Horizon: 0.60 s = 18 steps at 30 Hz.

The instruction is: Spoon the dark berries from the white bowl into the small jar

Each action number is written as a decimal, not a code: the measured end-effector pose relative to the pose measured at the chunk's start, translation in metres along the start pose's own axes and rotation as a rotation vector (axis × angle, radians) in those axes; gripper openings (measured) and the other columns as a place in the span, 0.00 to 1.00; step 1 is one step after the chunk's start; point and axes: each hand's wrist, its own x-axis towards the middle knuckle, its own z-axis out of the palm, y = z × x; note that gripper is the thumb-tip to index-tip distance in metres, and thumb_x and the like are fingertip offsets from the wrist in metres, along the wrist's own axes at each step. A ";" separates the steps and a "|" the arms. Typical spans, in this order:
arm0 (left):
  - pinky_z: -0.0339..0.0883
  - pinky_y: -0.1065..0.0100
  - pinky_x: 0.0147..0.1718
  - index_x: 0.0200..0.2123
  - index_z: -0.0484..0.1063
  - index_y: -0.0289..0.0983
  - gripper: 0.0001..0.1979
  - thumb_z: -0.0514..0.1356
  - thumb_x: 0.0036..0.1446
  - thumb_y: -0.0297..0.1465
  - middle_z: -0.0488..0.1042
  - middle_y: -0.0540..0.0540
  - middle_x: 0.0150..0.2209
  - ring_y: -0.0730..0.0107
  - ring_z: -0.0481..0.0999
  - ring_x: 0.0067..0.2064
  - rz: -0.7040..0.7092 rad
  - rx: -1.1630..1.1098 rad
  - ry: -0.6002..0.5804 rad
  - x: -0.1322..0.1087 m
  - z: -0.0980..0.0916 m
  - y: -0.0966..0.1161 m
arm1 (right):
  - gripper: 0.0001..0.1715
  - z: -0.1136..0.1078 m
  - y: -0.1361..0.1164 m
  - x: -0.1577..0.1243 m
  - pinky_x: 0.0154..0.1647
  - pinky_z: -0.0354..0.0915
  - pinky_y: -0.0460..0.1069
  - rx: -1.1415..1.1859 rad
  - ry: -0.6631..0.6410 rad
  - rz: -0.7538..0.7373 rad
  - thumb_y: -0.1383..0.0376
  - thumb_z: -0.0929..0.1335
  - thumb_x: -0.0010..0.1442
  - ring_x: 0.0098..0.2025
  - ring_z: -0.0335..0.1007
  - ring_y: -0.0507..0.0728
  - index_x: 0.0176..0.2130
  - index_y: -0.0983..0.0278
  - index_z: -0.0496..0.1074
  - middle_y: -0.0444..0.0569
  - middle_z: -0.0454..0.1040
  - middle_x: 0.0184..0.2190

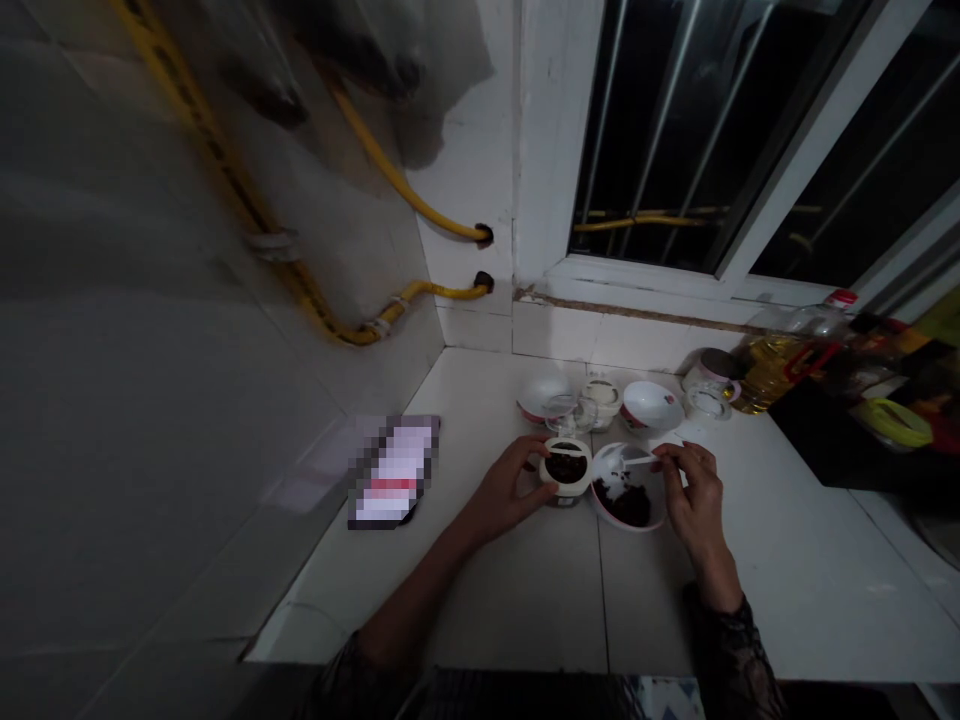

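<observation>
My left hand [517, 487] grips a small cream-rimmed jar [567, 484] from its left side; dark contents show inside its opening. Right beside the jar stands a white bowl [651, 512] with dark, crumbly stuff [631, 503] and some white matter in it. Over the bowl's right rim, my right hand [694, 490] pinches the handle of a small white spoon [637, 461]. The spoon's other end is over the bowl, near the white matter, and its tip is hard to make out.
Behind the jar are a bowl [541, 394], clear lids, a cream container [602, 398] and another white bowl [652, 405]. A blurred phone [396, 470] lies left. Oil bottle [772, 370], glass jar and black rack [814, 440] stand right. Yellow pipes [300, 285] run along the wall.
</observation>
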 end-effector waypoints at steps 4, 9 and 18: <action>0.71 0.60 0.47 0.47 0.65 0.41 0.15 0.63 0.57 0.32 0.69 0.39 0.56 0.57 0.72 0.56 0.010 0.002 -0.003 -0.001 0.000 -0.001 | 0.10 0.002 0.011 -0.002 0.55 0.58 0.61 -0.037 -0.203 0.114 0.63 0.62 0.62 0.32 0.72 0.60 0.35 0.59 0.73 0.44 0.75 0.22; 0.70 0.61 0.45 0.47 0.65 0.41 0.15 0.63 0.57 0.32 0.69 0.39 0.57 0.57 0.72 0.55 -0.005 0.000 -0.004 -0.001 0.000 0.002 | 0.13 0.010 -0.001 -0.002 0.53 0.60 0.58 0.112 -0.330 0.291 0.60 0.61 0.59 0.35 0.72 0.61 0.31 0.59 0.73 0.46 0.76 0.22; 0.70 0.61 0.46 0.46 0.65 0.41 0.14 0.63 0.57 0.32 0.69 0.39 0.57 0.58 0.72 0.54 -0.016 -0.006 -0.009 0.000 -0.001 0.004 | 0.15 0.008 -0.011 0.004 0.31 0.62 0.50 0.491 -0.242 0.696 0.52 0.67 0.50 0.25 0.67 0.57 0.27 0.61 0.71 0.44 0.72 0.17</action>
